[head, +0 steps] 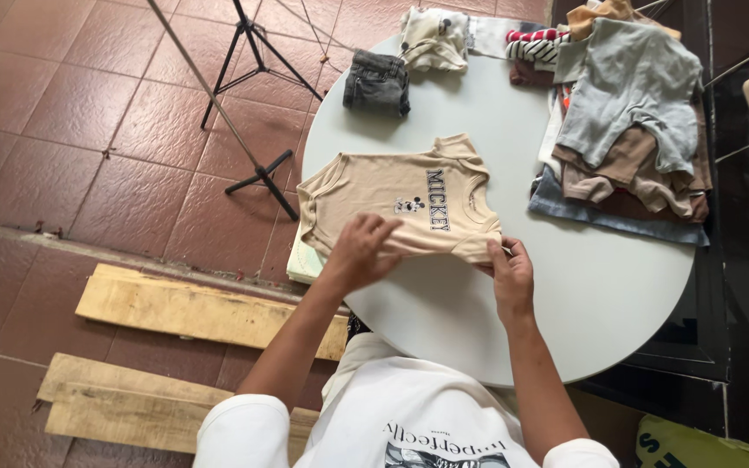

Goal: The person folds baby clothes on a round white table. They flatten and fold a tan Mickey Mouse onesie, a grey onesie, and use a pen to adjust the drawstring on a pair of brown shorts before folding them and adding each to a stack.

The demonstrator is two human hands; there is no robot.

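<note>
1. Head view: the left hand [359,251] is pressing its grip down, fingers together, on the beige baby bodysuit [396,201], pinning the near edge flat to the round worktop [600,286].
2. The right hand [511,276] is pinching the near sleeve (grip clamped on cloth), keeping it taut.
3. No containers; beyond the right grip a loose clothes pile [630,130] is lying, beyond the left, folded dark jeans [377,82].

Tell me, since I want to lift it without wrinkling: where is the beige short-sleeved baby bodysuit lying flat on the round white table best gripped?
Grip the beige bodysuit at its near long edge, coming from the person's side. It lies flat and sideways, and the left hand and right hand already rest there.
</note>
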